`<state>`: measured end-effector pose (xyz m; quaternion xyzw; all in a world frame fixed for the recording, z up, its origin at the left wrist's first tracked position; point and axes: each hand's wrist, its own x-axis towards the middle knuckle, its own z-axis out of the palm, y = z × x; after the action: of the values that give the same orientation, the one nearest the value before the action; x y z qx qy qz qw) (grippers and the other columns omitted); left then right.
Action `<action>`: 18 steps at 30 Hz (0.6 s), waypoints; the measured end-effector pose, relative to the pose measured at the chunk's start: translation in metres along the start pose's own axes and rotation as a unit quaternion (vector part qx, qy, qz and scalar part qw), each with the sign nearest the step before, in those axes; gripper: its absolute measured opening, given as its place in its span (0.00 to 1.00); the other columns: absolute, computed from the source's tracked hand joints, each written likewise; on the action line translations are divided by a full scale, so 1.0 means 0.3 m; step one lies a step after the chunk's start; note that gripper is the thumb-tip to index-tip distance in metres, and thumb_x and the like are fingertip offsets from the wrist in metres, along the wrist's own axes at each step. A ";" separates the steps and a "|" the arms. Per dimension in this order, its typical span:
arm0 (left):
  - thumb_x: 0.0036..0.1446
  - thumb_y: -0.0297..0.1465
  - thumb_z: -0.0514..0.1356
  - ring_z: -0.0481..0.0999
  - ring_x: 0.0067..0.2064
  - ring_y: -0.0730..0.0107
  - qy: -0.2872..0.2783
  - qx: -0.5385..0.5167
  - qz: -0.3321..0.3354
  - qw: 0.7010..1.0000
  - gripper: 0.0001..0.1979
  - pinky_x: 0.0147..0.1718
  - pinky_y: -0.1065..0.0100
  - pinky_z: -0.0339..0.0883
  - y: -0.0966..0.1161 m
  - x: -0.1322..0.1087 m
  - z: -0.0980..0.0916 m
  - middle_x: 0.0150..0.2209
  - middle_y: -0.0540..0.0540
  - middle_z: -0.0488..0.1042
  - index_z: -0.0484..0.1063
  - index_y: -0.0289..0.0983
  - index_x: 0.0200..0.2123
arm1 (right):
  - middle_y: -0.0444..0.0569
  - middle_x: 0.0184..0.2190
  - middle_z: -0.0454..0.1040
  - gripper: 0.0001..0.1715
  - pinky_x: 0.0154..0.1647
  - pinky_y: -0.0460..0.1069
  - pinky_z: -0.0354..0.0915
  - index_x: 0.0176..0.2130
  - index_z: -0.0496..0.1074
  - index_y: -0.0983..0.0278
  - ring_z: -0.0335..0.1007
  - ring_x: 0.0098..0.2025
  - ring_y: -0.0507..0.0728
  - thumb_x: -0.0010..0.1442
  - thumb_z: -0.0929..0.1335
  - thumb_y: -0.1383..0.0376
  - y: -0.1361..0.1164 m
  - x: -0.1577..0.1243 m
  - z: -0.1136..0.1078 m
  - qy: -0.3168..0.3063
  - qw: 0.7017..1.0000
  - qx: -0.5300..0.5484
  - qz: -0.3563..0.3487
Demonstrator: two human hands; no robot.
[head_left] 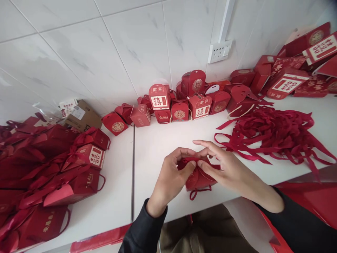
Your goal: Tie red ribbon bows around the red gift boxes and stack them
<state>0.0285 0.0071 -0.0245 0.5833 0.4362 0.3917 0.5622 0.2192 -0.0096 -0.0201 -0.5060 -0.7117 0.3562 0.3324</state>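
A small red gift box (201, 181) rests near the front edge of the white table, its dark red cord handle (200, 191) hanging on the near side. My left hand (175, 172) is closed at the box's top left, thumb and fingers pinching the red flap or ribbon there. From the right, my right hand (221, 163) presses thumb and fingertips together at the same top, close to the left thumb. Exactly what lies between the fingertips is partly hidden.
A heap of red ribbons (273, 133) lies at the right. Red boxes (180, 110) line the wall, more boxes (286, 82) pile up at the back right, and ribboned boxes (52, 144) crowd the left. A brown carton (84, 116) stands behind them. The white table (150, 154) has a seam.
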 end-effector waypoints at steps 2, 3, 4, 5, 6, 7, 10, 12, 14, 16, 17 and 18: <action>0.61 0.25 0.60 0.79 0.39 0.68 0.037 0.066 0.016 0.997 0.09 0.39 0.68 0.70 0.000 -0.007 0.007 0.41 0.46 0.82 0.76 0.39 0.45 | 0.45 0.42 0.79 0.21 0.47 0.52 0.73 0.61 0.66 0.54 0.78 0.46 0.58 0.71 0.66 0.59 0.001 0.007 0.001 0.007 1.000 0.011 0.021; 0.62 0.24 0.59 0.79 0.39 0.68 0.057 0.105 0.028 0.992 0.10 0.39 0.67 0.71 -0.002 -0.011 0.012 0.40 0.47 0.82 0.76 0.39 0.45 | 0.44 0.41 0.79 0.19 0.46 0.52 0.73 0.59 0.67 0.55 0.78 0.46 0.58 0.71 0.66 0.58 0.001 0.010 0.001 0.013 0.999 0.017 0.029; 0.62 0.23 0.59 0.79 0.39 0.68 0.074 0.142 0.043 0.986 0.11 0.40 0.67 0.71 -0.008 -0.016 0.019 0.40 0.47 0.82 0.76 0.40 0.45 | 0.45 0.42 0.80 0.18 0.45 0.51 0.73 0.58 0.68 0.55 0.78 0.46 0.59 0.71 0.67 0.57 0.001 0.011 0.001 0.012 0.999 0.027 0.035; 0.62 0.22 0.58 0.79 0.40 0.68 0.090 0.175 0.063 0.978 0.11 0.40 0.67 0.71 -0.016 -0.021 0.026 0.40 0.48 0.82 0.76 0.40 0.45 | 0.45 0.43 0.80 0.18 0.45 0.51 0.73 0.58 0.68 0.55 0.78 0.47 0.59 0.71 0.67 0.56 0.001 0.011 0.001 0.003 0.998 0.041 0.042; 0.62 0.22 0.58 0.79 0.40 0.68 0.104 0.202 0.086 0.970 0.12 0.41 0.67 0.71 -0.027 -0.026 0.034 0.40 0.48 0.82 0.76 0.40 0.44 | 0.45 0.44 0.80 0.17 0.45 0.50 0.73 0.57 0.69 0.54 0.78 0.48 0.58 0.72 0.67 0.54 0.001 0.011 -0.001 -0.009 0.997 0.055 0.048; 0.63 0.21 0.58 0.79 0.41 0.68 0.117 0.222 0.113 0.961 0.12 0.41 0.67 0.72 -0.040 -0.030 0.042 0.40 0.48 0.82 0.76 0.41 0.44 | 0.46 0.46 0.80 0.18 0.45 0.50 0.72 0.57 0.69 0.54 0.78 0.48 0.58 0.72 0.66 0.53 0.002 0.011 -0.003 -0.019 0.996 0.066 0.055; 0.64 0.19 0.57 0.78 0.42 0.70 0.150 0.254 0.204 0.933 0.13 0.42 0.69 0.72 -0.081 -0.042 0.061 0.40 0.48 0.80 0.76 0.40 0.43 | 0.49 0.51 0.80 0.21 0.46 0.50 0.73 0.56 0.72 0.56 0.77 0.51 0.60 0.74 0.63 0.48 0.005 0.016 -0.012 -0.034 0.993 0.081 0.074; 0.65 0.17 0.57 0.77 0.43 0.70 0.164 0.263 0.266 0.913 0.13 0.43 0.70 0.73 -0.102 -0.046 0.070 0.41 0.47 0.78 0.75 0.40 0.44 | 0.51 0.53 0.79 0.22 0.48 0.51 0.72 0.54 0.74 0.58 0.76 0.53 0.60 0.74 0.62 0.48 0.005 0.022 -0.018 -0.056 0.991 0.087 0.079; 0.66 0.17 0.57 0.77 0.44 0.71 0.175 0.267 0.312 0.895 0.13 0.43 0.71 0.74 -0.115 -0.047 0.075 0.42 0.46 0.75 0.75 0.40 0.44 | 0.50 0.52 0.79 0.20 0.48 0.50 0.72 0.52 0.76 0.58 0.76 0.53 0.60 0.74 0.63 0.49 0.002 0.030 -0.024 -0.091 0.989 0.089 0.077; 0.66 0.18 0.58 0.76 0.42 0.73 0.191 0.272 0.337 0.881 0.12 0.41 0.72 0.74 -0.120 -0.046 0.079 0.41 0.46 0.72 0.75 0.40 0.45 | 0.48 0.48 0.80 0.18 0.45 0.50 0.71 0.48 0.76 0.58 0.76 0.49 0.60 0.73 0.64 0.51 -0.002 0.037 -0.028 -0.112 0.987 0.086 0.073; 0.66 0.18 0.58 0.76 0.41 0.73 0.198 0.274 0.343 0.877 0.12 0.40 0.73 0.74 -0.121 -0.046 0.080 0.40 0.47 0.71 0.75 0.39 0.45 | 0.47 0.45 0.80 0.17 0.44 0.50 0.70 0.47 0.76 0.58 0.76 0.47 0.59 0.72 0.64 0.51 -0.003 0.039 -0.029 -0.115 0.987 0.085 0.073; 0.65 0.18 0.59 0.76 0.40 0.73 0.201 0.277 0.343 0.875 0.12 0.39 0.73 0.73 -0.120 -0.046 0.081 0.40 0.47 0.71 0.74 0.39 0.46 | 0.46 0.42 0.80 0.16 0.41 0.50 0.69 0.45 0.76 0.58 0.76 0.44 0.59 0.72 0.64 0.52 -0.003 0.040 -0.029 -0.114 0.987 0.082 0.076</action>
<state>0.0446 -0.0141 -0.0615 0.7364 0.4034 0.5322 0.1084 0.2229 0.0031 -0.0135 -0.4854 -0.6731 0.4929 0.2615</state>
